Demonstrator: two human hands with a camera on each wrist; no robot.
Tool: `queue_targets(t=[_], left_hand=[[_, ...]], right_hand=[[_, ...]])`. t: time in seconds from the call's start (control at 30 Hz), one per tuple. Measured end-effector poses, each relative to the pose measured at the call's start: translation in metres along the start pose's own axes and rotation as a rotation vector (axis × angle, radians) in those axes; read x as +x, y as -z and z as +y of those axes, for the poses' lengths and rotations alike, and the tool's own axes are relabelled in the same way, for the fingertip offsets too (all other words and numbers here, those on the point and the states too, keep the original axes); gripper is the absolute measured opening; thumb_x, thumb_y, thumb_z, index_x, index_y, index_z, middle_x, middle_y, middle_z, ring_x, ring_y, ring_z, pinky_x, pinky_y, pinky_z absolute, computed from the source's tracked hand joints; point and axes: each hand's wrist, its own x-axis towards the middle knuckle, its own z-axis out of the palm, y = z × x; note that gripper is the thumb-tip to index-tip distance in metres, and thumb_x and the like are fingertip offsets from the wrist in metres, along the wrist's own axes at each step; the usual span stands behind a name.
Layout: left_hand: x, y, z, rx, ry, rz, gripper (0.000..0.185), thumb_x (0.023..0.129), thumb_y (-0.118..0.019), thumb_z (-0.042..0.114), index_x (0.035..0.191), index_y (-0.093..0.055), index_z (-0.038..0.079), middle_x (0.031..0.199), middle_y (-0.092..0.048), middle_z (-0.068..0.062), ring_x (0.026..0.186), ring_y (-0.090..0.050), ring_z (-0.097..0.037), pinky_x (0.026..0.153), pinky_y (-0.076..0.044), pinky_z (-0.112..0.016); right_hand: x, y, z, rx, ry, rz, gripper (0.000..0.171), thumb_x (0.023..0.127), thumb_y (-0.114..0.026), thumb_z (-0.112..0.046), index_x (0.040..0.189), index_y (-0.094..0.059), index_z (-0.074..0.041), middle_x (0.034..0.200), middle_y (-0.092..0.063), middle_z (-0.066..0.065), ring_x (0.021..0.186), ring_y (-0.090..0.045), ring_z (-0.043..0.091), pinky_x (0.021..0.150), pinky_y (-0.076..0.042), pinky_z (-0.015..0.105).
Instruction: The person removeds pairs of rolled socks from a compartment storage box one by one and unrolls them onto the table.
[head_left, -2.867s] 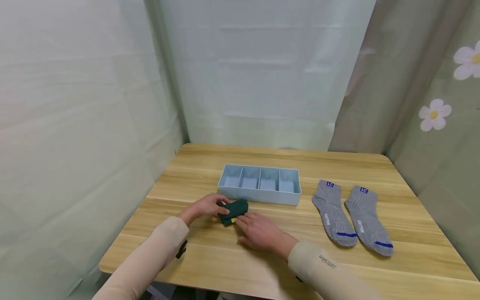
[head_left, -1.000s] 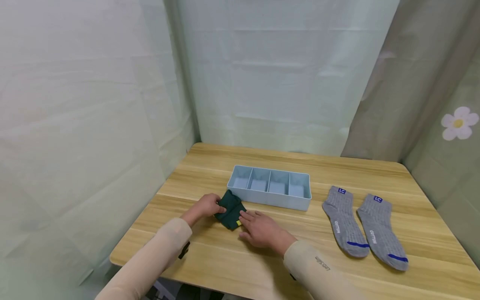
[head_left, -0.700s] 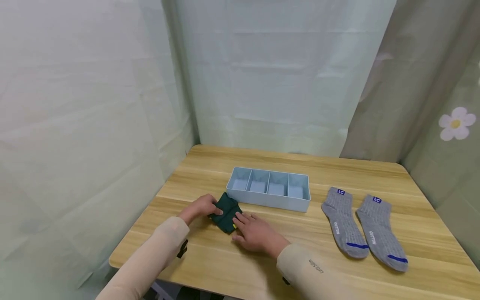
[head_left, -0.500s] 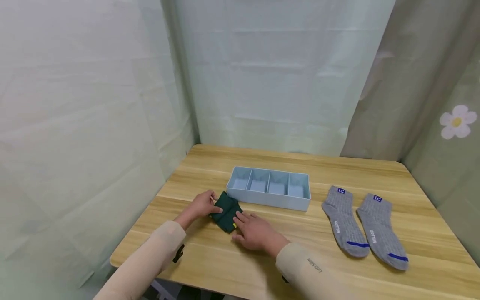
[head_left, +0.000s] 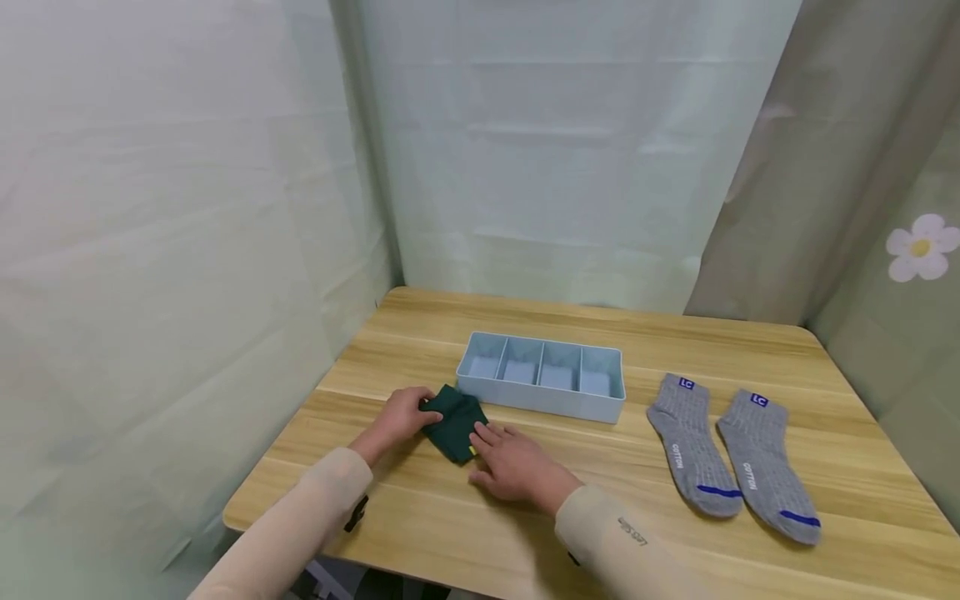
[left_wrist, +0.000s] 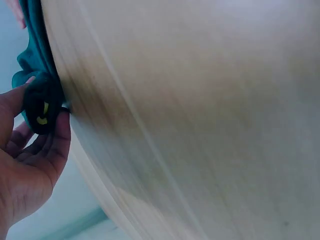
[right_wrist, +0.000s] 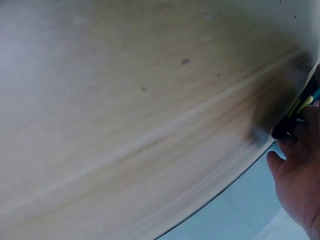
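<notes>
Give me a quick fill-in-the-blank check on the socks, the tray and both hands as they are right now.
1. Both hands touch the folded dark ____ sock.
2. The blue tray has ____ compartments, all without socks.
3. Two ____ socks lie flat to the right of the tray.
4. The folded sock lies on the table, in front of the tray's ____ end.

Missing words: green; four; grey; left

We see a wooden table (head_left: 675, 333) bearing a light blue tray (head_left: 542, 402) with four compartments in a row. Two grey socks (head_left: 731, 458) lie flat side by side, right of the tray and apart from it. Pale curtains (head_left: 562, 150) hang behind.
</notes>
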Motion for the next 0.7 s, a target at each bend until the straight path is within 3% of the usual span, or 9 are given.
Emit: queue_targets(t=[0.17,0.3,0.47,0.57,0.7], left_hand=[[0.001,0.001,0.001,-0.016,-0.005,0.034,0.026,0.081,-0.08,0.007,0.102,-0.065,0.001,0.091,-0.065,-0.012,0.084,-0.061,-0.027,0.078,-0.051,-0.044],[0.0,-0.001,0.005,0.084,-0.07,0.039,0.025,0.084,-0.075,0.002,0.107,-0.066,-0.002,0.1,-0.064,-0.017,0.095,-0.062,-0.033,0.086,-0.05,-0.048],[0.0,-0.002,0.008,0.162,-0.105,-0.006,0.032,0.087,-0.075,0.011,0.112,-0.066,-0.008,0.106,-0.064,-0.022,0.101,-0.062,-0.037,0.091,-0.049,-0.05],[0.005,0.0,0.002,0.118,-0.086,0.007,0.027,0.084,-0.076,0.007,0.106,-0.068,-0.007,0.103,-0.067,-0.021,0.099,-0.063,-0.038,0.089,-0.049,-0.05],[0.012,0.007,-0.008,0.051,0.005,0.035,0.022,0.084,-0.074,0.002,0.103,-0.067,-0.007,0.1,-0.068,-0.02,0.096,-0.063,-0.037,0.087,-0.05,-0.05]], right_hand=[[-0.002,0.001,0.001,0.002,0.015,0.014,0.065,0.102,-0.047,-0.051,0.152,-0.04,-0.01,0.158,-0.034,0.008,0.144,-0.033,0.021,0.116,-0.029,0.04],[-0.001,0.002,0.0,-0.002,0.016,0.014,0.066,0.101,-0.047,-0.052,0.152,-0.04,-0.01,0.158,-0.035,0.008,0.144,-0.034,0.021,0.115,-0.029,0.04],[-0.001,0.001,0.001,-0.001,0.004,0.01,0.066,0.102,-0.045,-0.053,0.152,-0.04,-0.011,0.158,-0.034,0.007,0.144,-0.033,0.02,0.115,-0.029,0.04],[0.0,0.0,0.001,0.002,0.005,0.016,0.065,0.102,-0.045,-0.052,0.152,-0.041,-0.011,0.157,-0.036,0.007,0.144,-0.034,0.021,0.115,-0.029,0.041],[0.001,-0.001,0.001,0.005,0.002,0.013,0.065,0.102,-0.043,-0.053,0.152,-0.041,-0.011,0.158,-0.035,0.006,0.144,-0.033,0.021,0.116,-0.028,0.04]])
